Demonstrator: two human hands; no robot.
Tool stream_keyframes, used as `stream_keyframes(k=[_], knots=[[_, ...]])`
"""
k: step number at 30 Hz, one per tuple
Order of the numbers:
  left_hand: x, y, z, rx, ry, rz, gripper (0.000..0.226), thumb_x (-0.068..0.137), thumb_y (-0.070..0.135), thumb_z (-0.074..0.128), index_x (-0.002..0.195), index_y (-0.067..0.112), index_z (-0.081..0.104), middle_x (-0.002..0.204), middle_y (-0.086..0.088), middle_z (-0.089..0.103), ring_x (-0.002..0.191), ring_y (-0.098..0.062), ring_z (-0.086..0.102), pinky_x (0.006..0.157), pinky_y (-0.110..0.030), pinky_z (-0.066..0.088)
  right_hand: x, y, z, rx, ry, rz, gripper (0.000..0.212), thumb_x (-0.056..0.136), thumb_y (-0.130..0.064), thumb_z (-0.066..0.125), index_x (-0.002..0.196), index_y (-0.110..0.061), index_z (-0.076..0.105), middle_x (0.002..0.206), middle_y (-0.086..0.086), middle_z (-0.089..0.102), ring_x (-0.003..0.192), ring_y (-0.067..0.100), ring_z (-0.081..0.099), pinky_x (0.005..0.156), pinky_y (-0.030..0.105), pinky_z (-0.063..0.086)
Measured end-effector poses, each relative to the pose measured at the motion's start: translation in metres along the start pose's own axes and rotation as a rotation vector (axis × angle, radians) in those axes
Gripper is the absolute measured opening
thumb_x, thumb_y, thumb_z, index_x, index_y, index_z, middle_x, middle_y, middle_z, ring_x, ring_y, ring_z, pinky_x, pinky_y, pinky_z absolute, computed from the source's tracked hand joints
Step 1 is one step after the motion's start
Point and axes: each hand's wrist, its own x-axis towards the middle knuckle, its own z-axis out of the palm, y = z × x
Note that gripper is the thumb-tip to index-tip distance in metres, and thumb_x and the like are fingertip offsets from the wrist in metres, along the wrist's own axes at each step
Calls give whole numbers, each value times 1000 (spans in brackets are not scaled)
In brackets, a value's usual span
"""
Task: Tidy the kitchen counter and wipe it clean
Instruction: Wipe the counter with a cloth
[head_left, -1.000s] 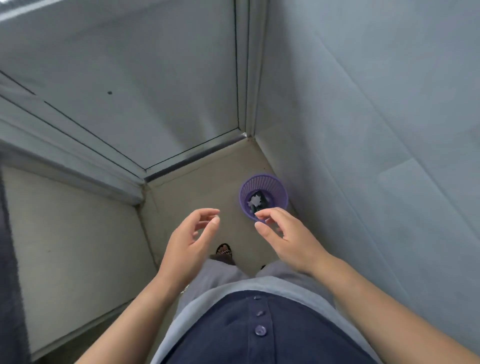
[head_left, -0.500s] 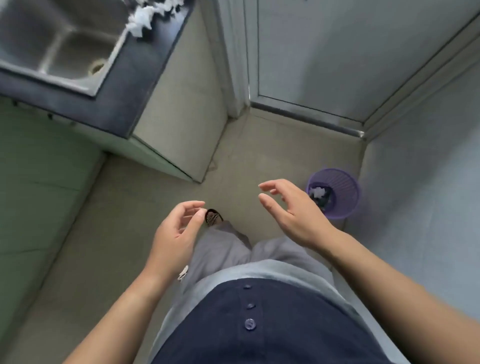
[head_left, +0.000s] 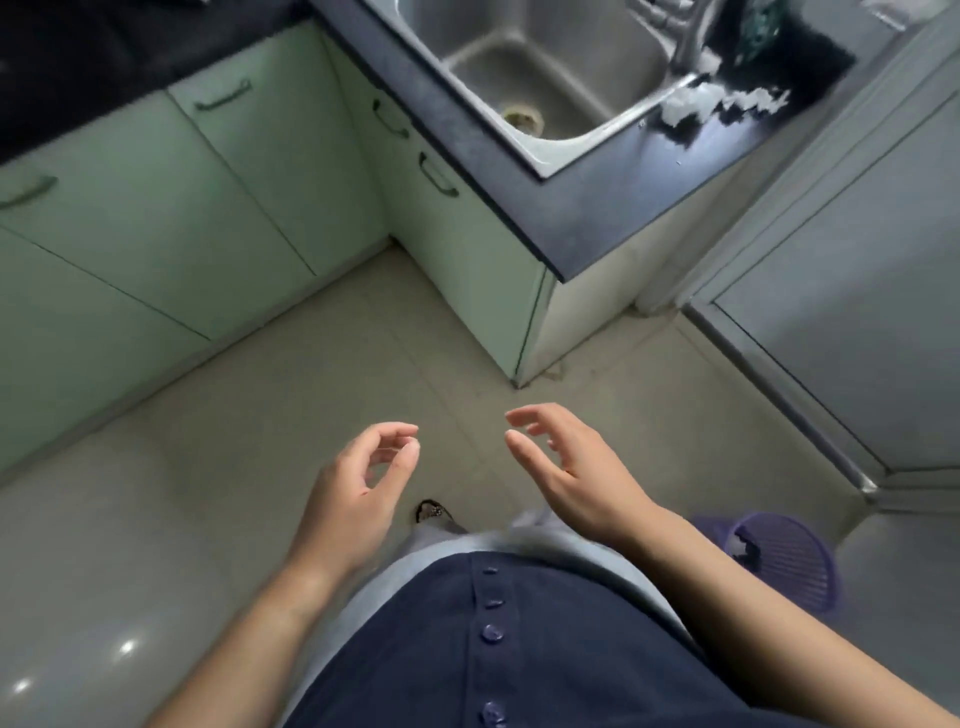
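Observation:
The dark kitchen counter (head_left: 587, 208) runs across the top, with a steel sink (head_left: 550, 67) set in it. Crumpled white paper scraps (head_left: 701, 101) lie on the counter right of the sink, by the tap (head_left: 691, 36). My left hand (head_left: 358, 488) hangs over the floor with loosely curled fingers and holds nothing. My right hand (head_left: 566, 467) is beside it, fingers spread, also holding nothing. Both hands are well below and apart from the counter. A purple mesh waste bin (head_left: 784, 556) stands on the floor at my right, partly hidden by my right forearm.
Pale green cabinet doors (head_left: 218, 197) with dark handles line the left and the counter front. A grey sliding door frame (head_left: 810, 364) closes the right side. The beige tiled floor (head_left: 156, 519) spreads under me; a dark cloth-like item (head_left: 779, 41) sits behind the tap.
My view has swung left from the bin in the corner to the counter and sink. The bin has slid to the lower right. Both hands stay open and apart.

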Motion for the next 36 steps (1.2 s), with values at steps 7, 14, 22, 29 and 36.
stream_keyframes(k=[7, 14, 22, 29, 36], knots=[[49, -32, -99, -90, 201, -66, 9, 89, 37, 58, 96, 36, 63, 98, 17, 68, 93, 4, 59, 79, -19, 42, 112, -84, 46, -57, -125, -164, 53, 86, -62, 33, 117, -24, 54, 117, -10, 57, 106, 2, 52, 91, 23, 43], [130, -44, -149, -186, 263, -147, 11, 90, 32, 56, 96, 36, 64, 101, 13, 69, 98, -1, 61, 84, -22, 44, 219, -109, 58, -33, -200, -143, 55, 82, -63, 34, 111, -23, 58, 108, -12, 59, 98, -1, 56, 89, 27, 47], [278, -6, -231, -199, 412, -105, 15, 84, 44, 54, 96, 41, 63, 100, 13, 69, 98, -3, 62, 84, -21, 44, 414, -194, 34, -60, -219, -316, 50, 85, -58, 35, 110, -22, 59, 108, -12, 59, 100, -3, 54, 85, 21, 46], [363, -6, -286, -210, 486, -171, 15, 88, 41, 57, 99, 34, 63, 101, 14, 68, 97, -3, 62, 87, -27, 47, 539, -241, 54, -87, -283, -354, 48, 86, -55, 37, 109, -20, 59, 108, -8, 60, 98, 2, 56, 86, 28, 48], [478, -26, -378, -95, 411, -156, 15, 91, 36, 53, 102, 31, 62, 101, 16, 65, 95, 2, 59, 81, -20, 44, 649, -289, 103, -121, -285, -335, 49, 86, -54, 39, 110, -17, 60, 107, -5, 58, 97, 8, 58, 84, 25, 47]])
